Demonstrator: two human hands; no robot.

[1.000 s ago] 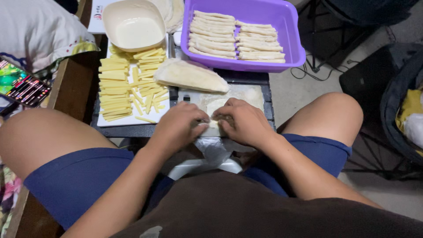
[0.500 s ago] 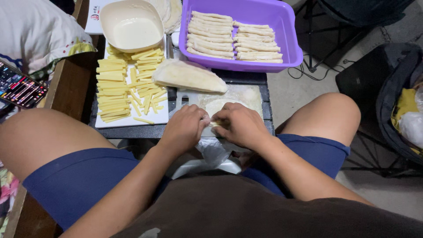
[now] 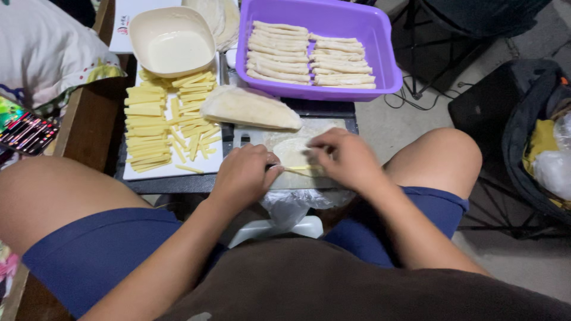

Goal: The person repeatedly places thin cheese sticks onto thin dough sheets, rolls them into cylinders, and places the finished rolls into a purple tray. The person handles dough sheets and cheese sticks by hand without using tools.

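My left hand (image 3: 242, 175) and my right hand (image 3: 345, 157) rest on a pale round wrapper (image 3: 291, 151) lying on a small board (image 3: 300, 178) in front of me. A thin yellow cheese stick (image 3: 304, 169) lies across the wrapper between the two hands. My left fingers pinch the stick's left end and the wrapper edge. My right fingers press on the wrapper's right side near the stick's other end. A folded stack of wrappers (image 3: 250, 108) sits just beyond the board.
A white tray (image 3: 137, 169) with several cut cheese sticks (image 3: 154, 119) lies to the left. A cream bowl (image 3: 172, 41) of pale liquid stands behind it. A purple tub (image 3: 386, 65) holds several finished rolls (image 3: 309, 53). A phone (image 3: 27, 132) and pillow lie far left.
My hands have spread apart, uncovering the wrapper and the cheese stick between them. My right hand has moved up and to the right. The view has shifted slightly.
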